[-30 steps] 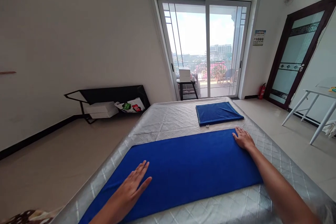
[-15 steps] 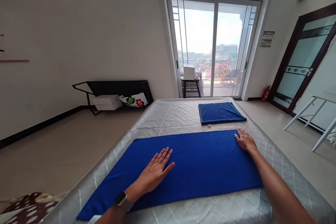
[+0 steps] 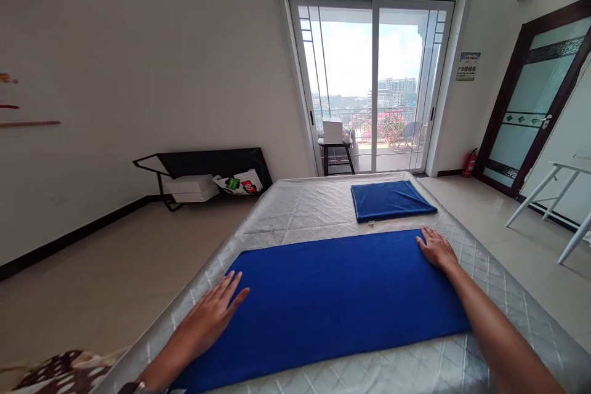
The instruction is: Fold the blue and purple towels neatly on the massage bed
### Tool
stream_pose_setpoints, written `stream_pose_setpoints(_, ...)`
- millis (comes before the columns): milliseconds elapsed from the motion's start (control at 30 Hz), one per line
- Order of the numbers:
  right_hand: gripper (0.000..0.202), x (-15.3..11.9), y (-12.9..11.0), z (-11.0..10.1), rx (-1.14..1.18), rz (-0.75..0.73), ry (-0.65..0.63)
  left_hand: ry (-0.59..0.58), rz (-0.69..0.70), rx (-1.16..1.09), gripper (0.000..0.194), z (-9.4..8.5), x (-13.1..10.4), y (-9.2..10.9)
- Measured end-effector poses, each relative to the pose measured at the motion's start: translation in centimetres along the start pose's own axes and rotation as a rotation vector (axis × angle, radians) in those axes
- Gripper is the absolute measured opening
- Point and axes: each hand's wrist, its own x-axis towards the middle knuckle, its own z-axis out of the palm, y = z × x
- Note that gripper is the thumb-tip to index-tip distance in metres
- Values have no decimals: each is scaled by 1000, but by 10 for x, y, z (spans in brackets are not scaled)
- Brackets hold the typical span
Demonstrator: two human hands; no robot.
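Leaving mattress (image 3: 300,206) bare alongside, blue cloth (image 3: 341,292) has left hand (image 3: 211,313) and right hand (image 3: 438,250) at opposite edges, each grip open.

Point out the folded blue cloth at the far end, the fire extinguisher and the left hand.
folded blue cloth (image 3: 390,201), head view, middle of its top
fire extinguisher (image 3: 470,164), head view, red body
left hand (image 3: 211,313), head view, back of the hand

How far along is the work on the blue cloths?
The far blue cloth lies in a compact rectangle, apparently done. The near blue cloth is in hand, laid flat, left hand and right hand at opposite ends. What is left may be making it compact, as it lies much wider.
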Motion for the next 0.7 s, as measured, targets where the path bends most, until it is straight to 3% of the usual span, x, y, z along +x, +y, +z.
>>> stream_pose_setpoints(133, 65, -1, -1, -2, -2, 9, -8, -39, 130, -69, 64, -11, 56, 64)
stream_pose_setpoints(267, 64, -1, -1, -3, -11, 12, -5, -70, 235, -153, 63, -12, 100, 134)
stream_pose_setpoints(367, 64, -1, -1, -3, -22, 4, -6, -119, 234, -187, 64, -4, 118, 153)
stream_pose_setpoints(467, 64, 0, -1, -2, -24, 3, -1, -144, 196, -186, 64, 4, 122, 128)
stream_pose_setpoints(633, 64, 1, 1, 2, -5, -3, 14, -197, -28, -65, 66, 12, 103, 24)
stream_pose_setpoints(700, 64, 1, 1, 3, 4, 0, 7, -202, -50, -7, 64, 14, 93, -14)
